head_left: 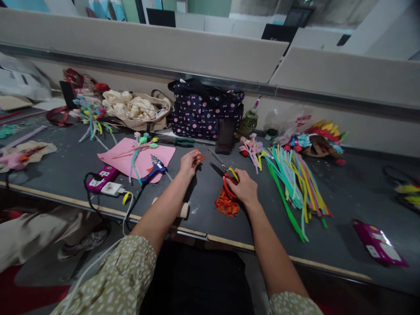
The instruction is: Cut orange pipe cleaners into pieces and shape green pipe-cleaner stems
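Between the fingertips of my left hand [190, 162] is a small orange fuzzy piece [199, 155]. My right hand [244, 187] grips a pair of scissors [226, 173] with red and yellow handles. Their blades are parted and point up and left, a little apart from the orange piece. Just below the scissors a pile of short orange pieces [227, 204] lies on the grey table [203, 205]. Right of my right hand lies a bundle of pipe cleaners [292, 175] in green, teal, yellow, pink and orange.
On the left, a blue glue gun [154, 170] rests on pink paper [111, 152] beside a purple power strip [103, 178] and cables. A dotted navy bag [197, 113] stands behind my hands. Pink fuzzy flowers [252, 148] lie near a green bottle [250, 120]. Another purple box [379, 243] sits far right.
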Demonstrator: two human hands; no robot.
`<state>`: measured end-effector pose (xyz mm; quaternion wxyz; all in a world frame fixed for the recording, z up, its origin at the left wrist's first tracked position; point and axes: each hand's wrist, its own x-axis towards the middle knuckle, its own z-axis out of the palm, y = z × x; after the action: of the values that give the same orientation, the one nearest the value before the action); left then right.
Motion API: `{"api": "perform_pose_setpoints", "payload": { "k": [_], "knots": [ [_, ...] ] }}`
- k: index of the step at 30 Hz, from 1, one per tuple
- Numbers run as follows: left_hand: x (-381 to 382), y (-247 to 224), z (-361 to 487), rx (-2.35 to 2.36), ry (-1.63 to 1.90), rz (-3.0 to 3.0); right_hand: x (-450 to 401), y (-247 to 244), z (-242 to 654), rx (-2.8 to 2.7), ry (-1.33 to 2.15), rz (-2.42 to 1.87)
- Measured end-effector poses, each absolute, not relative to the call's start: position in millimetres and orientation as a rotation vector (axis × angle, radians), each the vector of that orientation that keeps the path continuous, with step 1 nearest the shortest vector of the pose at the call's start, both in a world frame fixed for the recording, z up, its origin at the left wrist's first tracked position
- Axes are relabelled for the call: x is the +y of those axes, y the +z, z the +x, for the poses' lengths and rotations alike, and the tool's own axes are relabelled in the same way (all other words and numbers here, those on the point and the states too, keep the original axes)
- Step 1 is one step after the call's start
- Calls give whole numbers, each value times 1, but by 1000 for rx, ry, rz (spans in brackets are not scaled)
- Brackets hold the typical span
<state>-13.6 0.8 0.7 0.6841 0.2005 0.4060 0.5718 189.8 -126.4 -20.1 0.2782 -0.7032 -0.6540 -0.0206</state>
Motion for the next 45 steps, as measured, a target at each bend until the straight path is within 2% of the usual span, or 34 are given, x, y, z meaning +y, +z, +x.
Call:
{"api": "perform_pose_setpoints", "payload": {
  "k": [7,14,19,28,32,36,45],
  "knots": [
    [-5,6,-7,985,1295,719,-120,-26,204,-1417,134,-1911],
    [-20,1,8,775,775,1295,-109,-30,217,-1034,593,-1508],
    [-27,-7,16,682,579,1563,-112,-15,210,-798,784,-1384],
    [-42,-2,26,512,318,1637,-116,-4,208,-730,815,-1379],
    [-41,-7,34,583,542,1730,-115,-5,209,-731,803,-1379],
    [-42,-13,44,535,799,2097,-114,-5,209,-713,810,-1364],
    [-48,-22,56,341,399,2749,-113,-6,207,-716,829,-1334]
  ]
}}
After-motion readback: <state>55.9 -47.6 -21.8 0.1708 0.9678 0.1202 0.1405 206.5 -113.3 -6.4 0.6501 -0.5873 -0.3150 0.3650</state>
